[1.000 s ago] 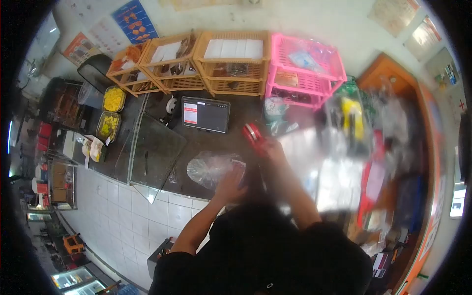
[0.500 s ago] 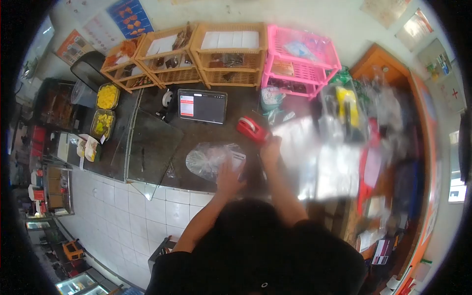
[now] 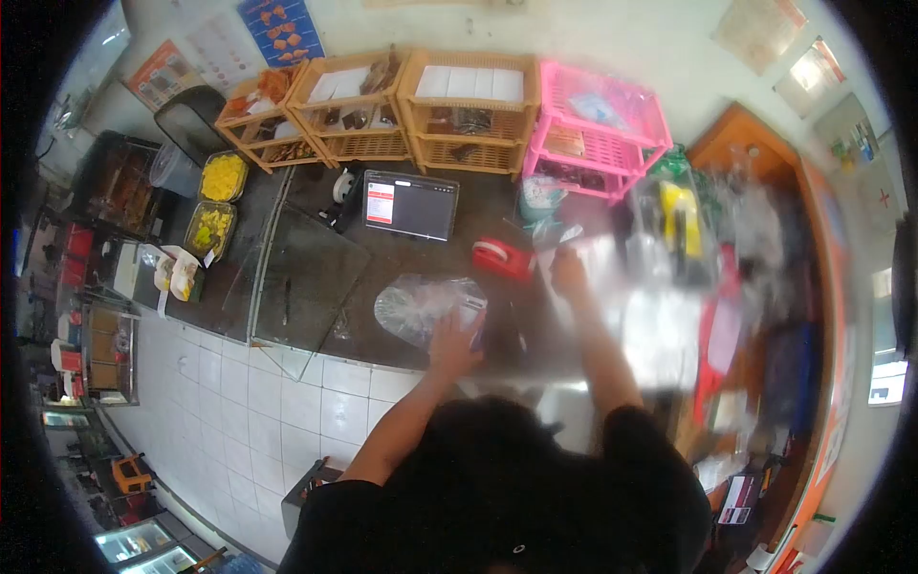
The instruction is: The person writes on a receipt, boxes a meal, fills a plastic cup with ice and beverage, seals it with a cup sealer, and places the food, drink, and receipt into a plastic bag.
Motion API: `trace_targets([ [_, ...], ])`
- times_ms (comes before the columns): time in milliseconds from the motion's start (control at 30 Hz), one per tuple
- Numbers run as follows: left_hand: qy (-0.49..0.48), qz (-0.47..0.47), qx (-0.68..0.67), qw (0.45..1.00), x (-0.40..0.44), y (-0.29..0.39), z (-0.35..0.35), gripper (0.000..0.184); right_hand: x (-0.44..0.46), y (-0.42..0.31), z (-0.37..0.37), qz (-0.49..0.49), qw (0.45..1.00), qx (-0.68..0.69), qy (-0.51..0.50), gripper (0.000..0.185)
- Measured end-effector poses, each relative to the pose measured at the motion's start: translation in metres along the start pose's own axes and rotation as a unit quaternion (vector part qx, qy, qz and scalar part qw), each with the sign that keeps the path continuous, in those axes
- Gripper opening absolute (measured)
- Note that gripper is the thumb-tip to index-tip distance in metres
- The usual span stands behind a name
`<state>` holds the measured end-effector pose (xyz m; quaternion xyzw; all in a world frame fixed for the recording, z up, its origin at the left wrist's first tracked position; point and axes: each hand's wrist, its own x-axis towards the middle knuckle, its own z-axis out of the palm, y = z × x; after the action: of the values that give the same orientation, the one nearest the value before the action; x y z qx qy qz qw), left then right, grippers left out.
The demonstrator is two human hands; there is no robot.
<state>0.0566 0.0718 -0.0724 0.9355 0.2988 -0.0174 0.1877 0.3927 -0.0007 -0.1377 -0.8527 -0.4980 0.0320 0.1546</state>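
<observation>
My left hand (image 3: 453,342) lies on the right end of a clear plastic bag (image 3: 411,308), its fingers stretched out. Under and beside those fingers is a white printed slip (image 3: 470,310); what is inside the bag is hard to make out. My right hand (image 3: 571,275) is over the left part of some shiny clear plastic sheets or bags (image 3: 604,263), and its fingers are blurred. Just left of that hand, on the dark counter (image 3: 335,330), sits a red tape dispenser (image 3: 503,258), with no hand touching it.
Behind the counter stand tan basket racks (image 3: 469,115) and a pink rack (image 3: 598,129). A tablet (image 3: 411,204) rests in front of them. Yellow food fills two containers at left, including a rear one (image 3: 223,178). A tray (image 3: 674,234) stands at right.
My right hand has left the red tape dispenser and moved right, over the plastic sheets. The left hand stays on the bag. The whole view has shifted slightly.
</observation>
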Motion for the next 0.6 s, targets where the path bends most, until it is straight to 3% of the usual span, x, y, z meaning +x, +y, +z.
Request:
trace_targets([
  [67,0.006,0.008,-0.002,1.0,0.0,0.0,0.002,0.096,-0.015,-0.004,0.004,0.047,0.998,0.001,-0.043,0.028],
  [100,0.015,0.012,0.0,1.0,0.0,-0.001,0.003,0.097,-0.018,-0.01,0.006,0.105,0.986,0.128,0.029,0.027],
  [167,0.026,0.019,0.011,0.999,0.011,-0.015,0.038,0.097,-0.034,-0.032,0.019,0.213,0.89,0.372,0.155,0.026],
  [200,0.038,0.032,0.022,0.998,0.012,-0.019,0.052,0.097,-0.05,-0.056,0.014,0.181,0.886,0.42,0.08,0.027],
  [233,0.033,0.028,0.021,0.999,0.012,-0.016,0.049,0.097,-0.058,-0.083,0.01,0.179,0.842,0.508,0.039,0.026],
  [267,0.032,0.02,0.027,0.999,0.012,-0.01,0.04,0.096,-0.066,-0.11,0.006,0.186,0.789,0.586,-0.002,0.026],
  [300,0.031,0.012,0.034,0.999,0.012,-0.006,0.037,0.096,-0.071,-0.131,0.012,0.223,0.684,0.694,-0.014,0.024],
  [333,0.078,0.014,0.057,0.995,0.014,-0.005,0.042,0.097,-0.073,-0.146,0.025,0.228,0.681,0.696,-0.02,0.024],
  [400,0.075,0.007,0.038,0.996,0.014,-0.002,0.034,0.097,-0.069,-0.161,0.057,0.263,0.668,0.696,0.024,0.019],
  [433,0.071,0.001,0.046,0.996,0.015,0.0,0.03,0.097,-0.068,-0.161,0.069,0.264,0.664,0.699,0.022,0.019],
  [567,0.025,-0.025,0.021,0.999,0.019,-0.005,0.031,0.098,-0.065,-0.135,0.055,0.236,0.788,0.569,0.017,0.023],
  [600,0.012,-0.03,0.008,0.999,0.02,-0.008,0.031,0.098,-0.05,-0.108,0.042,0.132,0.917,0.375,0.041,0.028],
])
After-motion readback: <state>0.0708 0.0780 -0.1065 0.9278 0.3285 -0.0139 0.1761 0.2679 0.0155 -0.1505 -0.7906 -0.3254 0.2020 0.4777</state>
